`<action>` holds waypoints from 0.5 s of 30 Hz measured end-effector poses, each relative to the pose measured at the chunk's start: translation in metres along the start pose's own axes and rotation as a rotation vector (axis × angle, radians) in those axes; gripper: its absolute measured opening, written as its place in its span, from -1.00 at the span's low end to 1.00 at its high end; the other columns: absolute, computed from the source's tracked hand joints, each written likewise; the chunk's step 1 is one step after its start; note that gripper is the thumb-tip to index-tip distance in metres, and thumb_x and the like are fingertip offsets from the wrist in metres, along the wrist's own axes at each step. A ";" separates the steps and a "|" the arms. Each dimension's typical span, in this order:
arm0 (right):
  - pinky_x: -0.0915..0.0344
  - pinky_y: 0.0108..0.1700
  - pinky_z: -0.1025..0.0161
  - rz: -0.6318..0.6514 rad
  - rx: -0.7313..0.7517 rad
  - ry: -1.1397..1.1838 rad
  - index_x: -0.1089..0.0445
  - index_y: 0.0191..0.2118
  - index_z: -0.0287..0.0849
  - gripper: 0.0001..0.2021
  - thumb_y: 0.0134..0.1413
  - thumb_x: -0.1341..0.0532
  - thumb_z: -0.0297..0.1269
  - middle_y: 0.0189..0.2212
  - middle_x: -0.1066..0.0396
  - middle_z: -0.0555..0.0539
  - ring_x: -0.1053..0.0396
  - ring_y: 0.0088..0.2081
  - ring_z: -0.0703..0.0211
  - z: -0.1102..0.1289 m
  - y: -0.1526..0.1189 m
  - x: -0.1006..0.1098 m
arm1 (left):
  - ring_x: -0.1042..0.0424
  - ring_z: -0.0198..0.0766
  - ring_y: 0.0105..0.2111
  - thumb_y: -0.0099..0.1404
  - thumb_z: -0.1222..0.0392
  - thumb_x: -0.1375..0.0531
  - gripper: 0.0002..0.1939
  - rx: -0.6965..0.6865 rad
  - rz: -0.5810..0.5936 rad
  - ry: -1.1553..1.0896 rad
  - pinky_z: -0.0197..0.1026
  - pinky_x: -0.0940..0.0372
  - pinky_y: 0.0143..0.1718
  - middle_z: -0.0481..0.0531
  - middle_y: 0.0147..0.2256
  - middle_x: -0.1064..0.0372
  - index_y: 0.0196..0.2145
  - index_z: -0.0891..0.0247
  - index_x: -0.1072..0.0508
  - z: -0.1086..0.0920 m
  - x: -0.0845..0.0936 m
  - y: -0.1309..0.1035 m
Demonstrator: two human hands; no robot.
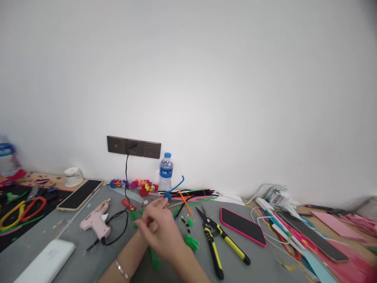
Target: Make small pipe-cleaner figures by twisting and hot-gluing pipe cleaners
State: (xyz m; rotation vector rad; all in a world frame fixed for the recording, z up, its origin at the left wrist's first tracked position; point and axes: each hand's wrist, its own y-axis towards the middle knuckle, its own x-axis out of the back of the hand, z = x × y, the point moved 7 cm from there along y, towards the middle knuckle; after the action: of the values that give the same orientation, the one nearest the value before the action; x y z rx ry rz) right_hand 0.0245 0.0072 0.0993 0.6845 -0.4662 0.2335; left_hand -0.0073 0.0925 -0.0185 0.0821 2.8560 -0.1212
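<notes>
A coil of blue pipe cleaner (167,196) with a long curved tail sticks out beyond the fingertips of my left hand (159,203), which pinches it. A bracelet circles that wrist. Nearer to me, my right hand (163,230) crosses in front and hides part of the left one. Its fingers are bent, the thumb stands apart, and nothing shows between them. Under and around my hands lie green fuzzy pieces (192,242). Behind the coil is a loose heap of black pipe cleaners (203,192), with an orange pipe cleaner (185,203) across it.
A pink glue gun (96,222) with its cord lies left, near a white power bank (47,261) and a phone (80,195). Yellow-black pliers (213,251) and a pink-cased phone (243,226) are right. A water bottle (166,173) stands by the wall.
</notes>
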 end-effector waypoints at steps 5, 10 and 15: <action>-0.34 -0.14 0.20 0.394 0.050 -0.221 -0.35 -0.16 -0.15 -0.78 0.06 -0.26 -0.24 -0.23 -0.45 -0.10 -0.42 -0.17 0.05 0.019 0.015 -0.095 | -0.31 -0.38 -0.61 -0.04 0.08 -0.40 -0.76 0.042 -0.093 -0.244 -0.37 -0.17 -0.60 -0.06 -0.59 -0.37 -0.55 0.26 -0.48 0.003 0.008 -0.003; -0.38 -0.08 -0.08 0.561 -0.002 -0.402 -0.22 0.10 -0.40 -0.40 0.02 -0.26 -0.10 0.02 -0.32 -0.42 -0.32 0.02 -0.26 0.005 0.028 -0.151 | -0.28 -0.46 -0.57 -0.19 0.06 -0.47 -0.63 0.107 -0.062 -0.445 -0.42 -0.16 -0.57 -0.11 -0.56 -0.33 -0.51 0.31 -0.46 0.008 0.003 -0.007; -0.44 -0.21 -0.07 0.464 -0.248 -0.473 -0.01 0.24 -0.49 -0.12 -0.18 -0.36 -0.24 -0.01 -0.34 -0.49 -0.40 -0.06 -0.28 -0.017 0.041 -0.166 | -0.29 -0.46 -0.57 -0.16 0.09 -0.47 -0.64 0.152 -0.014 -0.510 -0.41 -0.13 -0.58 -0.15 -0.56 -0.32 -0.49 0.28 -0.42 0.008 0.000 -0.006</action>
State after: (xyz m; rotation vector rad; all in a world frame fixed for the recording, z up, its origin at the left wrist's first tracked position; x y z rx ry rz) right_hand -0.1289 0.0398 0.0298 0.3745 -1.0920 0.4446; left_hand -0.0058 0.0859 -0.0261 0.0523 2.3357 -0.3134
